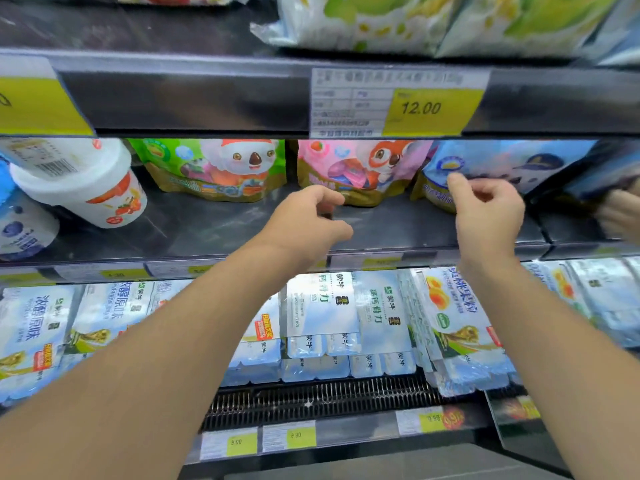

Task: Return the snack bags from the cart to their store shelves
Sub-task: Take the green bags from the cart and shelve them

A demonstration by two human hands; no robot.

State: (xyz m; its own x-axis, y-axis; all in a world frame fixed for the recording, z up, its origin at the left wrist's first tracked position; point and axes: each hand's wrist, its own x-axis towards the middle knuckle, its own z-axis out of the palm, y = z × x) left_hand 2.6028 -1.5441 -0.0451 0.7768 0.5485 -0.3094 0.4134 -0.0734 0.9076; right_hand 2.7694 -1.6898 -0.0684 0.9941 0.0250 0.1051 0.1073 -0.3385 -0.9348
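Snack bags: three stand upright in a row at the back of the middle shelf — green bag with a koala picture, pink bag with a fox picture, blue bag on the right.
Left hand: left hand reaches over the shelf just in front of the pink bag; fingers loosely curled, holding nothing; contact with the bag cannot be told.
Right hand: right hand is up against the lower part of the blue bag; thumb raised, fingers curled inward; whether they pinch the bag cannot be told.
Shelf left end: white tub lying tilted, blue-printed cup beside it.
Shelf above: pale green bags; price tag reading 12.00 on its edge.
Shelf below: blue-and-white milk packs in stacks.
Far right edge: someone else's fingers, blurred, by a dark blue pack.
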